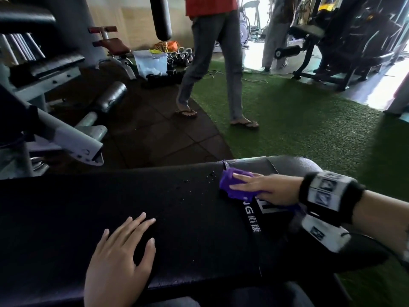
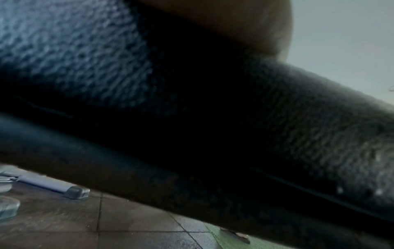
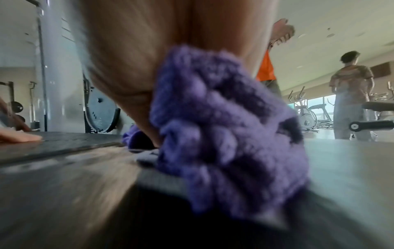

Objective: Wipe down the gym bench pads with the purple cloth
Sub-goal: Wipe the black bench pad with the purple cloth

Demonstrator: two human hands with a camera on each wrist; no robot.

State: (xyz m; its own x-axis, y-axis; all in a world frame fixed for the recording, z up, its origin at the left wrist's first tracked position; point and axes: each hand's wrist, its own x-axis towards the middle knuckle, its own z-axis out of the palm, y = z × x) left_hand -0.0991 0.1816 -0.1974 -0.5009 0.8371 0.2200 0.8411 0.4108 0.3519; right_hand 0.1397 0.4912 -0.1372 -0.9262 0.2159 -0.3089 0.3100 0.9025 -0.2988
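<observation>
A long black bench pad (image 1: 188,213) runs across the bottom of the head view, and a shinier second pad (image 1: 290,165) adjoins it on the right. Small droplets (image 1: 209,176) dot the pad near the seam. My right hand (image 1: 250,183) lies with straight fingers on the bunched purple cloth (image 1: 226,185) and presses it onto the pad beside the seam. The right wrist view shows the cloth (image 3: 224,134) crumpled under my palm (image 3: 138,59). My left hand (image 1: 124,244) rests flat on the pad, fingers spread, holding nothing. The left wrist view shows mostly dark textured pad (image 2: 95,59).
A person in a red top and grey trousers (image 1: 212,63) stands just beyond the bench, at the edge of green turf (image 1: 298,120). A grey machine frame (image 1: 73,140) juts in at the left. Kettlebells (image 1: 180,56) and a black machine (image 1: 327,52) stand farther back.
</observation>
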